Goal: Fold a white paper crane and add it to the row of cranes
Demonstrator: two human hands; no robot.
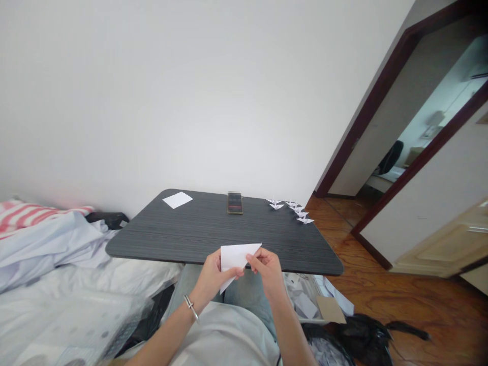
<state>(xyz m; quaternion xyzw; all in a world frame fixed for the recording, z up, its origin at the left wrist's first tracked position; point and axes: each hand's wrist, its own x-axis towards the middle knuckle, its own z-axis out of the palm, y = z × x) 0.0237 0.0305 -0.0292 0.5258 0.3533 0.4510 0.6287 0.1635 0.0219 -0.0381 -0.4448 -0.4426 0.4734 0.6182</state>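
Observation:
A white sheet of paper (234, 255), folded to a triangle, is held up at the near edge of the dark table. My left hand (215, 273) grips its left side and lower part, with the thumb across the front. At the upper right corner, my right hand (267, 267) pinches the paper between thumb and fingers. Part of the triangle's lower point hangs below my left thumb. Some fingers of both hands are hidden behind the sheet.
On the table (198, 229) lie a flat white paper (177, 200), a phone (235, 203) and several folded paper cranes (301, 214). Bedding (49, 249) is at the left. A box of papers (305, 300) and black bags (362, 338) stand at the lower right.

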